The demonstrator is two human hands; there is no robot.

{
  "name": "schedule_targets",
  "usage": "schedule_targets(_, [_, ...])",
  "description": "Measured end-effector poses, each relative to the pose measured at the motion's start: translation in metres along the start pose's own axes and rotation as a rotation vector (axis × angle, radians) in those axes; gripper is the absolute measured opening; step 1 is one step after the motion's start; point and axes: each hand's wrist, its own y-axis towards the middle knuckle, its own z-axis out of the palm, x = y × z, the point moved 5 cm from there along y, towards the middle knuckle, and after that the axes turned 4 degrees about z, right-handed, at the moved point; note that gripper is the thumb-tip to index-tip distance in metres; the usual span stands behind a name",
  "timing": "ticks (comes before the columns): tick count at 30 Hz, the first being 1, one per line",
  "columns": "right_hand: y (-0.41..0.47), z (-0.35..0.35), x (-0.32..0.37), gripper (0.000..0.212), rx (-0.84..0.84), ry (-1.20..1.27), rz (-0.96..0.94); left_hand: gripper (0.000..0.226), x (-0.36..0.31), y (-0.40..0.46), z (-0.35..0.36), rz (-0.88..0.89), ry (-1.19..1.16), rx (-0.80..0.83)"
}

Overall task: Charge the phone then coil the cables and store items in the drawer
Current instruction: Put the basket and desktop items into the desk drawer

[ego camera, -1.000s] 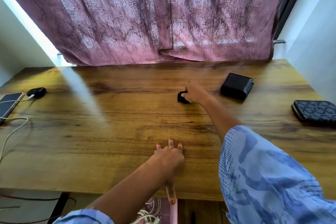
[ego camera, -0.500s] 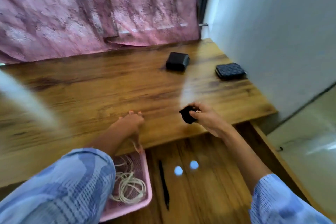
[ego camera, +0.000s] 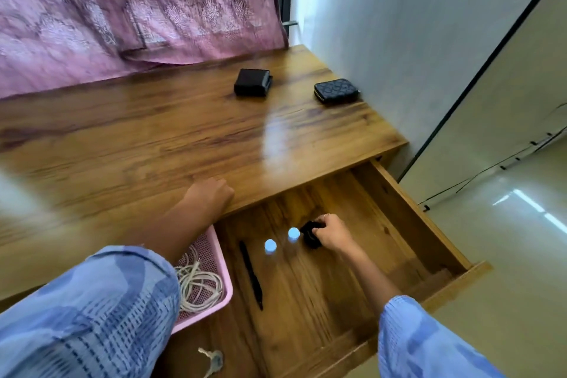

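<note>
A small black coiled bundle (ego camera: 310, 235), most likely a cable though too dark to make out for certain, is gripped in the right hand (ego camera: 333, 233), fingers curled round it, low inside the open drawer (ego camera: 408, 221). Whether the bundle is touching the drawer floor cannot be told. Just to its left, two pale blue round caps (ego camera: 282, 239) are seen on the drawer bottom, and further left a black pen (ego camera: 251, 273) is laid lengthwise.

The left hand (ego camera: 211, 195) is rested on the front edge of the wooden desk (ego camera: 153, 144), its fingers bent over the edge; nothing is seen to be held in it, and whether the edge is actually gripped cannot be told. Below that forearm, a pink mesh tray (ego camera: 225, 282) is seated in the left part of the drawer, and a white cable (ego camera: 199, 284) is coiled inside it. A set of keys (ego camera: 211, 360) is spotted at the near end of the drawer, in front of the tray.

Up on the desk top, a black wallet (ego camera: 253, 82) is placed towards the back, with a patterned zip purse (ego camera: 336, 90) beside it on the right, near the wall. The two are kept apart from each other and well away from both hands. A pink patterned curtain (ego camera: 122, 9) is hung behind the desk. Both arms are covered by blue printed sleeves (ego camera: 92, 316).
</note>
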Motion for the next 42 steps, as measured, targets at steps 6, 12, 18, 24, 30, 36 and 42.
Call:
schedule_targets(6, [0.004, 0.011, -0.013, 0.030, -0.087, -0.054, 0.027, 0.071, 0.011, 0.003, 0.031, -0.053, -0.120, -0.042])
schedule_targets(12, [0.001, 0.012, -0.019, 0.024, -0.144, -0.085, 0.014, 0.078, 0.013, 0.003, 0.036, -0.059, -0.169, -0.040])
schedule_targets(18, [-0.007, -0.013, -0.009, 0.026, -0.239, -0.108, -0.116, 0.076, 0.013, 0.004, 0.020, -0.035, -0.212, 0.011])
schedule_targets(24, [-0.019, -0.077, 0.041, 0.015, -0.448, -0.023, -0.356, 0.061, 0.007, 0.007, -0.002, -0.049, -0.300, 0.013])
schedule_targets(30, [0.002, -0.125, 0.082, 0.020, -0.425, -0.141, -0.489, 0.055, 0.000, 0.027, -0.035, -0.081, -0.356, -0.070])
schedule_targets(36, [0.071, -0.170, 0.104, 0.026, -0.387, -0.343, -0.424, 0.078, -0.026, 0.082, -0.068, -0.024, -0.406, -0.014])
schedule_targets(42, [0.145, -0.206, 0.150, 0.056, -0.368, -0.647, -0.501, 0.090, -0.049, 0.133, -0.093, -0.003, -0.308, 0.048])
